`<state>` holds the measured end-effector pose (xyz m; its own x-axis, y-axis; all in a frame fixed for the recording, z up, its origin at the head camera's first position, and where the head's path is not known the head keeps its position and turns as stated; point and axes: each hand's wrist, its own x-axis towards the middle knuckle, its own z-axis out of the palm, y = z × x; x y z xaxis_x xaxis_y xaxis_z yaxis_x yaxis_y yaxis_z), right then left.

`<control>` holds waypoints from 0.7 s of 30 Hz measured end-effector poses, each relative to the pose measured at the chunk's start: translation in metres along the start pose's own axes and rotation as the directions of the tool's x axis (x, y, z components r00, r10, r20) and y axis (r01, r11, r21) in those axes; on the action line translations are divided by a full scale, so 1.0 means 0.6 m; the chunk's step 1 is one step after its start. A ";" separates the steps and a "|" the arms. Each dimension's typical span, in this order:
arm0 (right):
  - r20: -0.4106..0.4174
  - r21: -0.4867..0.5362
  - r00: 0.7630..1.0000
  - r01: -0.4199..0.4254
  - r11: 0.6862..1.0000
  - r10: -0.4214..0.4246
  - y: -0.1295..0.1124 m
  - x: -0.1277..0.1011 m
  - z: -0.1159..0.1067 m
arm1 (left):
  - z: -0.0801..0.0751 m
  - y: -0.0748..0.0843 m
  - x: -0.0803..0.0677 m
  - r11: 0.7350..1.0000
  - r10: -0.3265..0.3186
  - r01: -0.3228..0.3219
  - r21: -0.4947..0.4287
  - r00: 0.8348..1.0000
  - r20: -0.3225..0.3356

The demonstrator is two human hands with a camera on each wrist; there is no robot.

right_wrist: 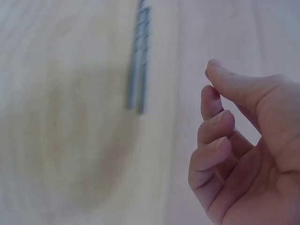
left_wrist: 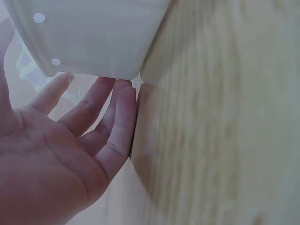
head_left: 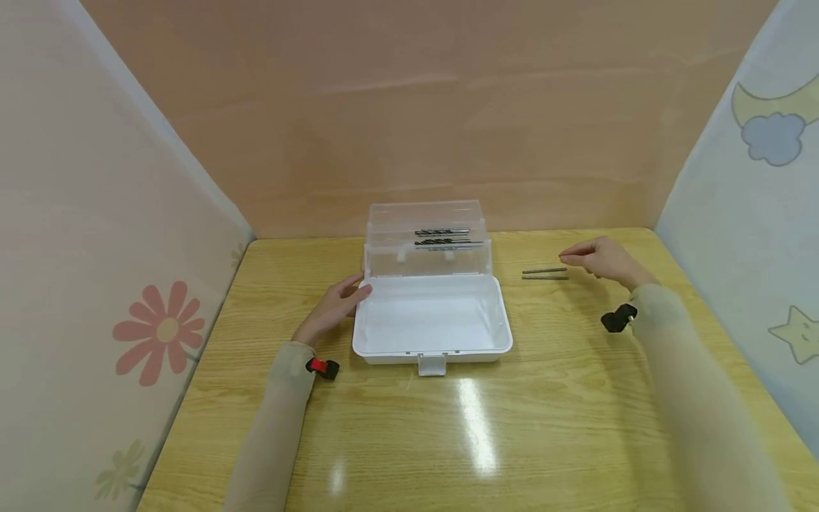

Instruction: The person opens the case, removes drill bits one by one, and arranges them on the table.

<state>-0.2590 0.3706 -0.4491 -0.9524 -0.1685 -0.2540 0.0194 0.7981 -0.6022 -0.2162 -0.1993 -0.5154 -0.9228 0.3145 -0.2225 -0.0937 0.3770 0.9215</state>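
The 2 loose drill bits (head_left: 544, 274) lie side by side on the wooden table (head_left: 576, 398), well to the right of the white box (head_left: 432, 316). My right hand (head_left: 601, 259) hovers just beside their right ends, thumb and fingers curled toward a pinch but holding nothing. My left hand (head_left: 335, 307) rests flat against the box's left wall, fingers straight. 2 more bits (head_left: 441, 237) sit in the clear lid tray (head_left: 425, 227). I judge the risk lies in the pinch: these thin round bits lie touching, so catching only 1 could roll the other away across the smooth tabletop.
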 end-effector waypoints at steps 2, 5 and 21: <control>-0.010 -0.007 1.000 0.012 1.000 -0.012 -0.022 0.003 -0.007 | -0.001 0.001 -0.001 1.000 -0.003 0.003 0.005 1.000 -0.003; -0.010 -0.015 1.000 0.021 1.000 -0.021 -0.052 0.009 -0.011 | 0.000 0.002 -0.003 1.000 -0.011 0.011 0.005 1.000 -0.006; -0.001 -0.015 0.991 0.137 0.990 -0.137 -0.233 0.036 0.016 | -0.001 0.005 -0.003 1.000 -0.014 0.014 -0.007 1.000 0.007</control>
<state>-0.2793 0.2495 -0.3778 -0.9465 -0.2754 -0.1681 -0.1156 0.7759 -0.6202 -0.2147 -0.1992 -0.5123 -0.9189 0.3148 -0.2375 -0.1094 0.3752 0.9205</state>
